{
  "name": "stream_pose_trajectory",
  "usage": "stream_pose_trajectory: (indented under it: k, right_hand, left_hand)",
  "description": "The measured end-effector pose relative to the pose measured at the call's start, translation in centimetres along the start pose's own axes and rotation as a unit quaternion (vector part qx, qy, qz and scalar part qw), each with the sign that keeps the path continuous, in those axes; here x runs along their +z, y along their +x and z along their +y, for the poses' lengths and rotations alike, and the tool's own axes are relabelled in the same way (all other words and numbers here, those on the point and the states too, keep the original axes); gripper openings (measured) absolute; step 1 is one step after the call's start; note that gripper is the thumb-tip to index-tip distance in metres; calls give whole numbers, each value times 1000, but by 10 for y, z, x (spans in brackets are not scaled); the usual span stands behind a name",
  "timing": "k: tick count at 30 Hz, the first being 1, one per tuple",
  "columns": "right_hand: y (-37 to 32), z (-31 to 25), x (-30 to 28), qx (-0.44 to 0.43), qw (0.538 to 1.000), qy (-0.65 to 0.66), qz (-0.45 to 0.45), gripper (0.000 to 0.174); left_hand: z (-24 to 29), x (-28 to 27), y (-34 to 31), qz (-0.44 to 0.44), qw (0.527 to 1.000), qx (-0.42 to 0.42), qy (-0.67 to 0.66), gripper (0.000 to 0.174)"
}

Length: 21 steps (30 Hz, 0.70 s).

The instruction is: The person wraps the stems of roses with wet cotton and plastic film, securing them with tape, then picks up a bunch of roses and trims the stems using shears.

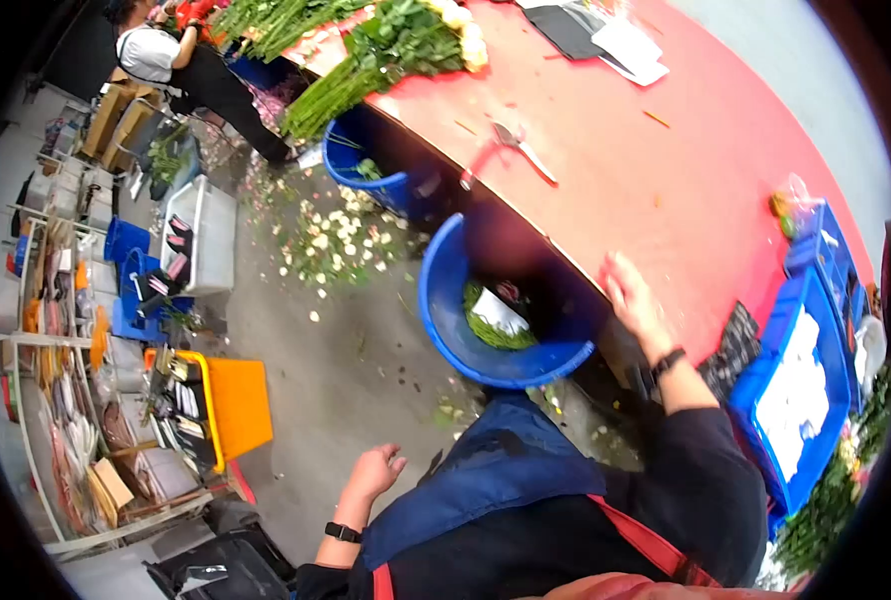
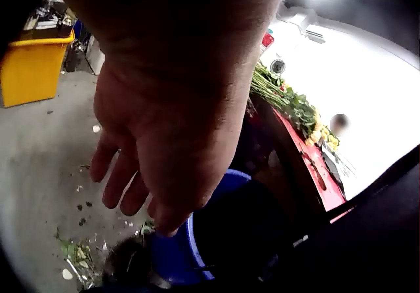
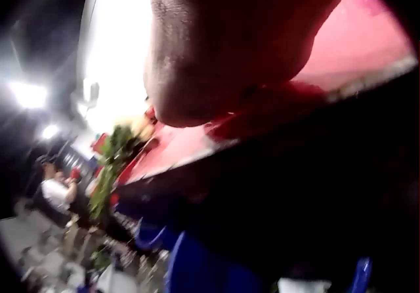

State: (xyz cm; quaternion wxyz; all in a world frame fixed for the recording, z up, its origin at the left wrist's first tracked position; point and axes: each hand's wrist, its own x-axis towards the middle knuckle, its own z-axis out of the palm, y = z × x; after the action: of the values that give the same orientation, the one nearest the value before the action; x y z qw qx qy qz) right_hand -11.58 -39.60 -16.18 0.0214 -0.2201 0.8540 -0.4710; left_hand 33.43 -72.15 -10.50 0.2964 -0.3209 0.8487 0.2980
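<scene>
My left hand (image 1: pixel 374 472) hangs loosely over the floor beside the apron, holding nothing; in the left wrist view its fingers (image 2: pixel 134 191) point down, overlapping a blue bucket (image 2: pixel 177 257). Over the near edge of the red-topped table (image 1: pixel 706 180) is my right hand (image 1: pixel 634 300), its fingers extended and nothing held. In the right wrist view the palm side is dark and most of its fingers are hidden. Farther up the table lie pruning shears (image 1: pixel 534 160) with red and pale handles. Below the edge stands a large blue bucket (image 1: pixel 441 325) with green cuttings (image 1: pixel 496 335) inside.
Bunches of long-stemmed roses (image 1: pixel 396 55) lie at the table's far end, near another person (image 1: pixel 206 80). Blue crates (image 1: pixel 766 440) stand right. A second blue bucket (image 1: pixel 371 190), a yellow bin (image 1: pixel 241 405) and a loaded shelf (image 1: pixel 66 440) are left. Petals (image 1: pixel 341 235) litter the floor.
</scene>
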Motion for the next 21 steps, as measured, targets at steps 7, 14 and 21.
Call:
stream_pose_trajectory:
  k: [7, 14, 21]
  right_hand:
    - [151, 79, -22, 69, 952, -246, 166, 41]
    - [59, -104, 71, 15, 971, -237, 10, 10]
    - [163, -195, 194, 137, 990, 13, 23, 17]
  left_hand:
    - [1, -114, 65, 17, 1000, -1, 15, 34]
    - [-9, -184, 129, 3, 998, 64, -4, 29]
    - [50, -435, 347, 283, 906, 310, 59, 24]
